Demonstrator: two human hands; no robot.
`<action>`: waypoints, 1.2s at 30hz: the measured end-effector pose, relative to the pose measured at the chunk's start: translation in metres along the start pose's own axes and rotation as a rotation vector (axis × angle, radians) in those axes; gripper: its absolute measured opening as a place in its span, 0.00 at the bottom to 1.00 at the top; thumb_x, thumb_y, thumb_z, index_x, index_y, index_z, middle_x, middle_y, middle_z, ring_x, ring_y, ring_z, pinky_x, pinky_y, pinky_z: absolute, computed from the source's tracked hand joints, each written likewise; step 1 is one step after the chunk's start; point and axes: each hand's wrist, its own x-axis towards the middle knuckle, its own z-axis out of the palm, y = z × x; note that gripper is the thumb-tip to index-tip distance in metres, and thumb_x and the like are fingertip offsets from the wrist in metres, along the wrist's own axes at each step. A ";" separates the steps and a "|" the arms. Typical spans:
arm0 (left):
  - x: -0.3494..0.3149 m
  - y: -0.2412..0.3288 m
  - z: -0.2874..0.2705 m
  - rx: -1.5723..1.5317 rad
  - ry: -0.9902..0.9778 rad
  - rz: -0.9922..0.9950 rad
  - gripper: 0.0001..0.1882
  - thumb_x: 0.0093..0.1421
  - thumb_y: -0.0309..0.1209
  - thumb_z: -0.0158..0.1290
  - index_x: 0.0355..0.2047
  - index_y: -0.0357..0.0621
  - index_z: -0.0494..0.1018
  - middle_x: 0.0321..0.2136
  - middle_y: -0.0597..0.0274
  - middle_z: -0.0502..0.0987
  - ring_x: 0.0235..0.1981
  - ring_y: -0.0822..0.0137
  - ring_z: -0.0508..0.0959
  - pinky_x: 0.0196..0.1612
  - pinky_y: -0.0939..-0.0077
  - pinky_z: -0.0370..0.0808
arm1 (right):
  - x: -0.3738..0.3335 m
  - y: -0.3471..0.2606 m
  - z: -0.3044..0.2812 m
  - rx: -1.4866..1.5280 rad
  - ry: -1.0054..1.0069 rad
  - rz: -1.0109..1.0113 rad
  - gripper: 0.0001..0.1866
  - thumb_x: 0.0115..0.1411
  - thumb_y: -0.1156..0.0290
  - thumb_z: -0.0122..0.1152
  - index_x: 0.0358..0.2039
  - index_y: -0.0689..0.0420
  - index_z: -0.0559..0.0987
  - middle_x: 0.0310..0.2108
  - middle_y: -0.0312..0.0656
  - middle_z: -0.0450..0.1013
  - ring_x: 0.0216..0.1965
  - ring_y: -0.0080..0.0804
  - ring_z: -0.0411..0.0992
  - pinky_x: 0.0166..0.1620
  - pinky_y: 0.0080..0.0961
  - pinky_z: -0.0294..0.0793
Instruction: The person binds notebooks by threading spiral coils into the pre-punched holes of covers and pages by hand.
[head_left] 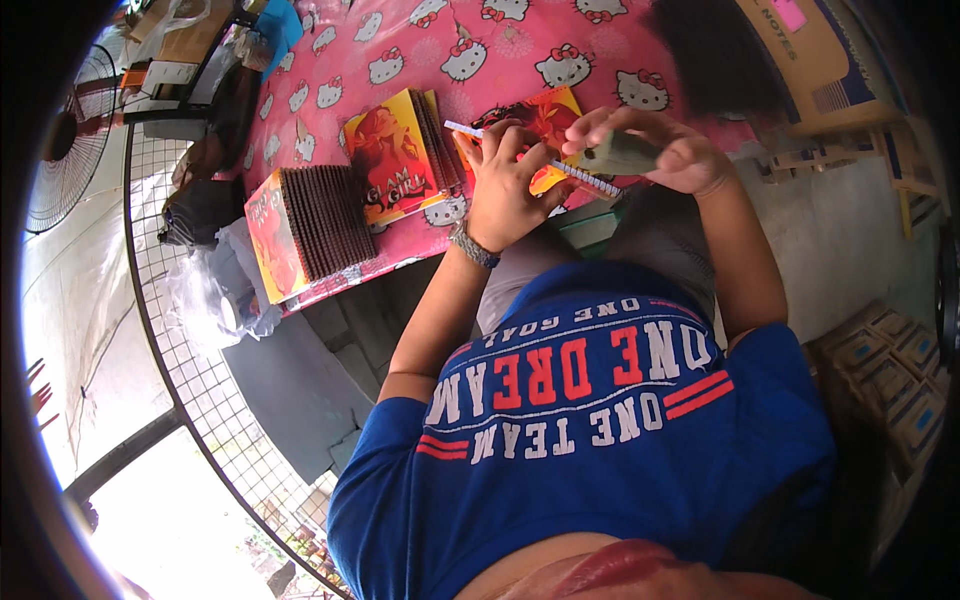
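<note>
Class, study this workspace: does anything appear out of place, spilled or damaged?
The crumpled plastic bag looks untidy by the left edge of the table, beside a neatly aligned notebook stack. I see nothing spilled or damaged.

Place: a small workroom, perhaps in a home; the view cannot settle it
Cloth (350,58): pink, cartoon cats, homely
Notebooks (328,222): alike, stacked in bulk like workshop goods
Carton (822,72): printed, upper right
Fan (70,140): household kind, far left
Grid (188,378): wire, beside a bright opening (165,500)
</note>
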 end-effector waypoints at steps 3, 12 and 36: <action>-0.003 0.000 -0.001 -0.002 -0.009 -0.001 0.21 0.45 0.41 0.70 0.39 0.51 0.77 0.40 0.62 0.72 0.52 0.52 0.66 0.60 0.44 0.52 | -0.001 0.003 -0.003 -0.133 0.077 0.150 0.30 0.50 0.69 0.57 0.57 0.61 0.73 0.56 0.43 0.67 0.59 0.33 0.64 0.63 0.30 0.59; -0.006 -0.003 0.001 -0.071 0.018 -0.030 0.22 0.44 0.41 0.69 0.38 0.53 0.74 0.41 0.65 0.73 0.53 0.55 0.68 0.60 0.30 0.45 | 0.002 0.008 0.003 0.009 -0.006 0.018 0.32 0.49 0.63 0.59 0.55 0.62 0.74 0.58 0.45 0.66 0.62 0.38 0.63 0.65 0.34 0.57; 0.004 -0.034 -0.007 -0.096 0.060 -0.026 0.22 0.38 0.39 0.73 0.34 0.50 0.77 0.35 0.66 0.74 0.44 0.57 0.70 0.46 0.59 0.61 | 0.027 0.015 -0.021 -0.068 0.124 0.203 0.31 0.50 0.63 0.65 0.57 0.56 0.75 0.53 0.41 0.73 0.53 0.30 0.70 0.61 0.29 0.64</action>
